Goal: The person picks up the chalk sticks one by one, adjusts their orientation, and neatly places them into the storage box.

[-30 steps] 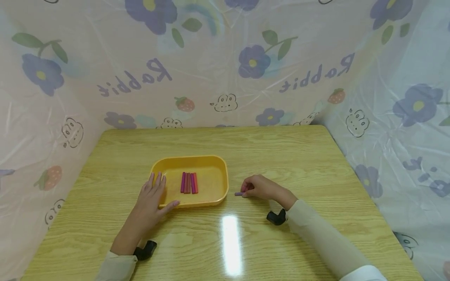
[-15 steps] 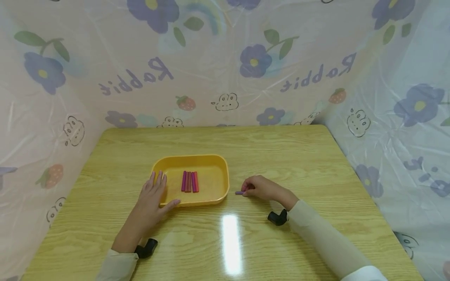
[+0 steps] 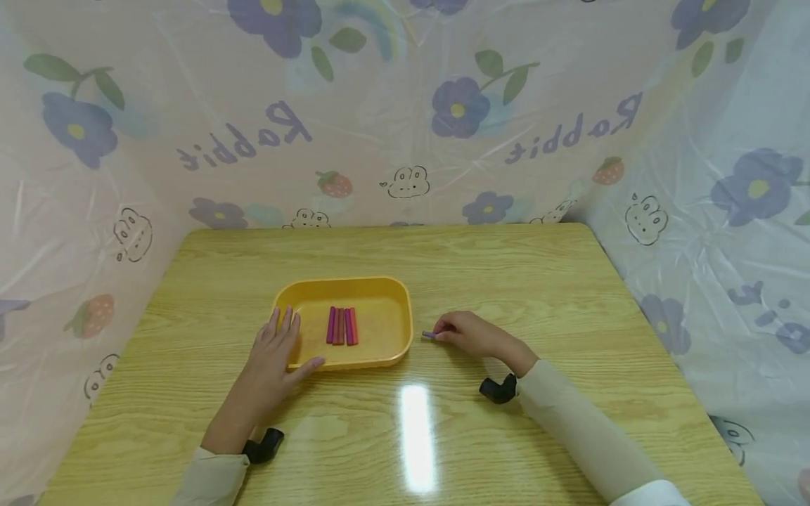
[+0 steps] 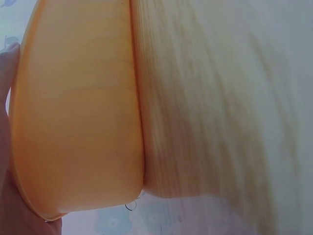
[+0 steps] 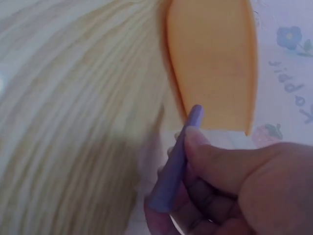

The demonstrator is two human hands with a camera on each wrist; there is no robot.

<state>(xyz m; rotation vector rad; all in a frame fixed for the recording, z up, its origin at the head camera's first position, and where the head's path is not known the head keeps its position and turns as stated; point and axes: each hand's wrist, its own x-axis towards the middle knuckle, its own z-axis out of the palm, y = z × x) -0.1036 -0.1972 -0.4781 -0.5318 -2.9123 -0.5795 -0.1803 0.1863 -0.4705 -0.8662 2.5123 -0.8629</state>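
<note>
A yellow tray (image 3: 401, 337) sits on the table, left of centre, with several purple, brown and red crayons (image 3: 342, 326) side by side in it. My left hand (image 3: 271, 360) rests spread on the tray's left end, its thumb at the front rim. Right of the tray, my right hand (image 3: 470, 333) pinches a purple crayon (image 5: 172, 169) between thumb and fingers. In the head view only that crayon's tip shows, pointing at the tray and a little apart from it. The left wrist view shows the tray's outer wall (image 4: 80, 107) with parts of the hand along its rim.
The wood-grain table (image 3: 506, 267) is bounded by a patterned curtain (image 3: 380, 126) at the back and both sides. A black wrist mount (image 3: 264, 446) sits at the left wrist and another black mount (image 3: 498, 388) at the right.
My right hand has raised the purple crayon slightly off the table, and its tip has shifted upward in the head view. The left hand and the tray have stayed put.
</note>
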